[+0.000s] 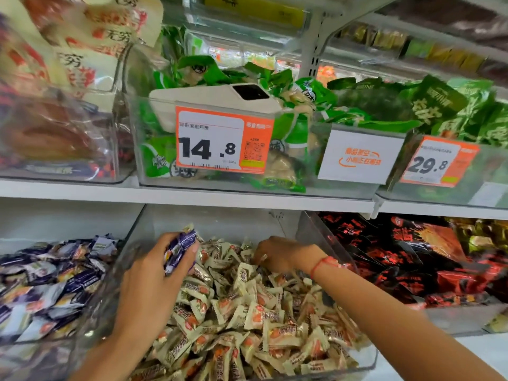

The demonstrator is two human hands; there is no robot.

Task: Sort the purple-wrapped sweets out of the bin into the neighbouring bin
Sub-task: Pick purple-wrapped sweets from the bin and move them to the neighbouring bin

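A clear plastic bin (308,229) on the lower shelf holds a heap of cream-wrapped sweets (247,312). My left hand (154,279) grips a bunch of purple-wrapped sweets (180,247) above the bin's left side. My right hand (280,254), with a red string on the wrist, reaches into the back of the heap, its fingertips down among the sweets; what they touch is hidden. The neighbouring bin (110,298) to the left is filled with purple-wrapped sweets (49,281).
A bin of red and black packets (412,259) stands to the right. The shelf edge (192,196) runs just above, carrying bins of green packets (275,86), a white device (217,97) and orange price tags (222,138).
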